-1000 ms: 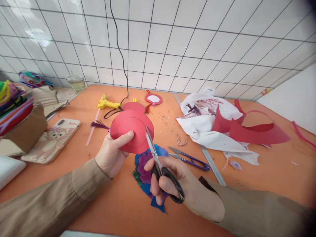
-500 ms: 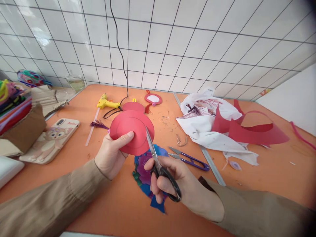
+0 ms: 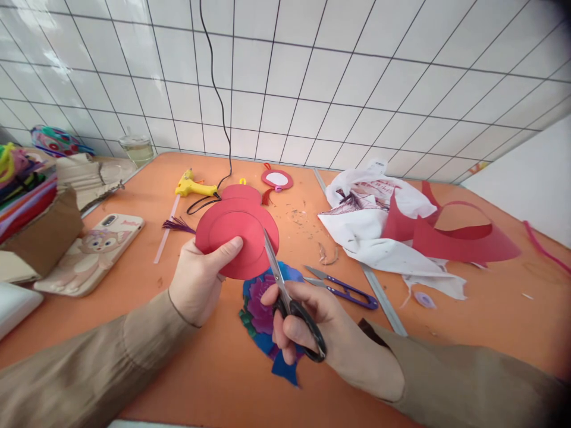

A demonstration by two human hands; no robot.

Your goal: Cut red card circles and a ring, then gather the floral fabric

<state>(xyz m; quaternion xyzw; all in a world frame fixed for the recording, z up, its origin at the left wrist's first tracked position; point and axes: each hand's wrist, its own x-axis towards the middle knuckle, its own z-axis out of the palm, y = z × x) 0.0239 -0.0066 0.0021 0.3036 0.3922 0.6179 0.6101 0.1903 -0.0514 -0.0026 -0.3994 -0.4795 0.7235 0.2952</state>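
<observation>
My left hand point(image 3: 198, 279) pinches a round red paper disc point(image 3: 241, 223) at its lower left, thumb on top. A circular line runs inside the disc's edge. Black-handled scissors point(image 3: 285, 291) are in my right hand point(image 3: 321, 333), fingers through the loops. Their blades, nearly together, reach up to the right part of the disc. Below the disc, partly behind my right hand, lies a blue and purple flower-patterned piece point(image 3: 261, 303). Purple thread snips point(image 3: 350, 294) rest just right of the scissors. Beyond the disc is another red round piece point(image 3: 241, 192), partly covered.
A yellow glue gun point(image 3: 194, 185) with a cord and a small red-framed oval point(image 3: 276, 178) lie at the back. On the right are a white plastic bag point(image 3: 361, 238), red paper offcuts point(image 3: 464, 241) and a metal ruler point(image 3: 383, 300). A phone point(image 3: 96, 252) and cardboard box point(image 3: 49, 229) stand left.
The red disc has turned slightly in my left hand and shifted a little left, its inner circular line now showing more fully. The scissors stay almost in place.
</observation>
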